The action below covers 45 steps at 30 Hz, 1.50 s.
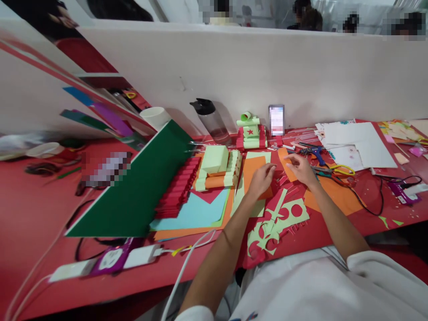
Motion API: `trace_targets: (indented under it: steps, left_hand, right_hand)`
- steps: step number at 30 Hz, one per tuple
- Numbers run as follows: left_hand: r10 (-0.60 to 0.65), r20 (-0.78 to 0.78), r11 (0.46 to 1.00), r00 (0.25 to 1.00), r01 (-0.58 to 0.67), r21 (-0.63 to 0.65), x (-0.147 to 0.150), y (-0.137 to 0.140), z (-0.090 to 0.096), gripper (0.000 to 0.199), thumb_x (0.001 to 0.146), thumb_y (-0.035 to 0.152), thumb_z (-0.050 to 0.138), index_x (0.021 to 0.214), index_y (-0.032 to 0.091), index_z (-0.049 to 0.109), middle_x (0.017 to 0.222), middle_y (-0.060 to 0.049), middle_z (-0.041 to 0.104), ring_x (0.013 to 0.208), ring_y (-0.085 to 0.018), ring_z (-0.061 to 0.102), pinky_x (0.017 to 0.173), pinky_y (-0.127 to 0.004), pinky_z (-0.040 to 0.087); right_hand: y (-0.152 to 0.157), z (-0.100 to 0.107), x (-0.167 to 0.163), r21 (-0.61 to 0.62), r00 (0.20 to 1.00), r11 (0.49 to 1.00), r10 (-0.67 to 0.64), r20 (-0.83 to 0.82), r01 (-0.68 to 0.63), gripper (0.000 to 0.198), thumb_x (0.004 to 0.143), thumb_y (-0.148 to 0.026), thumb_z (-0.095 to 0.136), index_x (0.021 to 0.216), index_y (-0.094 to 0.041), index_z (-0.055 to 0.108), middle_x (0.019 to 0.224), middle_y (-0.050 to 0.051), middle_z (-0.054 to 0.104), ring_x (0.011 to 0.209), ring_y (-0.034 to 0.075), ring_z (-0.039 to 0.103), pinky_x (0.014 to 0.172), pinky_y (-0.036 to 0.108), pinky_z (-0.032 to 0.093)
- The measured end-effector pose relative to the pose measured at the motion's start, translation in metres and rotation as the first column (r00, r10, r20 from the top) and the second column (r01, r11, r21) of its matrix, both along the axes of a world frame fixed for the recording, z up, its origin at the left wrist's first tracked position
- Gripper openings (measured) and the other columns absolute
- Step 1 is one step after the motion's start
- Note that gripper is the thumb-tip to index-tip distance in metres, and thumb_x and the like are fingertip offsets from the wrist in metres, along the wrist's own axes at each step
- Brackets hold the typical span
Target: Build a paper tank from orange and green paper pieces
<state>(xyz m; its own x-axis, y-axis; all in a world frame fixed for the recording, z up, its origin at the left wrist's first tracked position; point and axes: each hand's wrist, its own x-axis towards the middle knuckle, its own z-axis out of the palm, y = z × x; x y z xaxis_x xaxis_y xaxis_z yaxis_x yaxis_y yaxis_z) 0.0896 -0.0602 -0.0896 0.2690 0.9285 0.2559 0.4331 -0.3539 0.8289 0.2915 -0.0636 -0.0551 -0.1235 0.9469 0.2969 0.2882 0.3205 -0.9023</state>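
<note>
My left hand (262, 180) is above an orange paper sheet (251, 169) on the red table. Its fingertips are pressed together, and anything between them is too small to make out. With thumb and fingers, my right hand (301, 170) holds a narrow orange paper strip (283, 157). Below the hands lie pale green paper offcuts (297, 209) with round holes cut in them. Left of my left hand, a pale green paper box (214, 159) rests on a base of paper rolls (219, 182). A small green and red paper model with a star (250, 132) stands farther back.
Scissors with yellow handles (343, 170) and a blue glue gun (316, 152) lie right of my right hand. At the left are a green board (130, 191), red pleated paper (179, 187) and a power strip (112, 258). A bottle (214, 122) and phone (277, 119) stand near the white partition (234, 67).
</note>
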Motion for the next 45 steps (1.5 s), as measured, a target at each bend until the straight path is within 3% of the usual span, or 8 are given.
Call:
trace_targets:
  steps: [6, 18, 21, 26, 32, 36, 40, 45]
  left_hand:
    - [-0.027, 0.488, 0.973, 0.873, 0.134, -0.186, 0.015, -0.007, 0.009, 0.041, 0.083, 0.045, 0.079, 0.113, 0.022, 0.064, 0.097, -0.005, 0.071, 0.088, -0.019, 0.069, 0.082, -0.034, 0.058]
    - [0.101, 0.601, 0.985, 0.793, 0.004, -0.170, 0.000, -0.004, 0.026, 0.047, 0.078, 0.050, 0.081, 0.110, 0.021, 0.061, 0.086, 0.000, 0.067, 0.082, -0.017, 0.066, 0.082, -0.032, 0.056]
    - [0.097, 0.583, 0.981, 0.807, 0.021, -0.191, -0.004, -0.002, 0.027, 0.049, 0.076, 0.048, 0.083, 0.111, 0.021, 0.061, 0.080, 0.002, 0.066, 0.077, -0.016, 0.065, 0.078, -0.032, 0.056]
    - [0.025, 0.520, 0.972, 0.854, 0.100, -0.212, -0.005, 0.002, 0.019, 0.045, 0.075, 0.045, 0.082, 0.105, 0.021, 0.059, 0.072, 0.004, 0.065, 0.065, -0.013, 0.062, 0.071, -0.029, 0.054]
    - [-0.031, 0.457, 0.974, 0.889, 0.129, -0.184, -0.001, 0.004, 0.012, 0.037, 0.079, 0.049, 0.077, 0.098, 0.023, 0.058, 0.066, 0.005, 0.062, 0.062, -0.014, 0.062, 0.067, -0.029, 0.052]
    - [-0.033, 0.452, 0.983, 0.892, 0.111, -0.147, 0.000, 0.001, 0.017, 0.032, 0.087, 0.052, 0.070, 0.089, 0.021, 0.061, 0.066, 0.003, 0.062, 0.061, -0.014, 0.062, 0.067, -0.029, 0.051]
    - [-0.018, 0.514, 0.982, 0.858, 0.111, -0.151, -0.002, -0.003, 0.024, 0.036, 0.091, 0.055, 0.065, 0.085, 0.021, 0.060, 0.072, 0.000, 0.066, 0.065, -0.014, 0.063, 0.067, -0.028, 0.052]
    - [-0.096, 0.546, 0.924, 0.832, 0.279, -0.262, -0.002, -0.010, 0.032, 0.040, 0.093, 0.061, 0.061, 0.099, 0.021, 0.061, 0.081, -0.002, 0.069, 0.069, -0.015, 0.066, 0.068, -0.029, 0.054]
  right_hand:
    - [-0.007, 0.007, -0.006, -0.049, 0.990, 0.992, 0.112, -0.085, -0.117, 0.048, 0.083, -0.032, 0.067, 0.130, -0.022, 0.068, 0.132, 0.008, 0.070, 0.105, 0.023, 0.068, 0.090, 0.035, 0.056]
    - [-0.018, 0.010, -0.002, -0.238, 0.868, 0.835, 0.480, -0.124, -0.496, 0.103, 0.081, -0.026, 0.073, 0.167, -0.037, 0.016, 0.163, 0.013, 0.043, 0.112, 0.022, 0.069, 0.087, 0.033, 0.060]
    - [-0.015, 0.004, -0.006, -0.229, 0.924, 0.895, 0.362, -0.125, -0.382, 0.101, 0.079, -0.031, 0.079, 0.165, -0.034, 0.025, 0.154, 0.014, 0.054, 0.120, 0.025, 0.067, 0.091, 0.037, 0.059]
    - [-0.005, -0.009, -0.013, -0.192, 0.977, 0.964, 0.157, -0.140, -0.183, 0.047, 0.085, -0.043, 0.073, 0.126, -0.022, 0.064, 0.108, 0.008, 0.073, 0.104, 0.024, 0.070, 0.085, 0.034, 0.056]
    - [-0.003, -0.012, -0.016, -0.097, 0.987, 0.990, 0.090, -0.135, -0.104, 0.031, 0.079, -0.046, 0.074, 0.077, -0.020, 0.058, 0.072, -0.002, 0.058, 0.071, 0.015, 0.058, 0.066, 0.026, 0.046]
    - [-0.008, -0.005, -0.016, -0.215, 0.964, 0.962, 0.115, -0.242, -0.169, 0.031, 0.077, -0.045, 0.078, 0.079, -0.020, 0.060, 0.067, -0.004, 0.056, 0.061, 0.013, 0.054, 0.057, 0.024, 0.042]
    - [-0.011, 0.001, -0.016, -0.342, 0.891, 0.900, 0.099, -0.443, -0.270, 0.039, 0.070, -0.045, 0.084, 0.093, -0.021, 0.064, 0.072, -0.003, 0.066, 0.064, 0.016, 0.063, 0.065, 0.029, 0.053]
    - [-0.005, -0.004, -0.017, -0.321, 0.869, 0.934, -0.022, -0.494, -0.159, 0.042, 0.067, -0.049, 0.085, 0.092, -0.022, 0.065, 0.075, -0.002, 0.070, 0.065, 0.017, 0.065, 0.065, 0.030, 0.055]
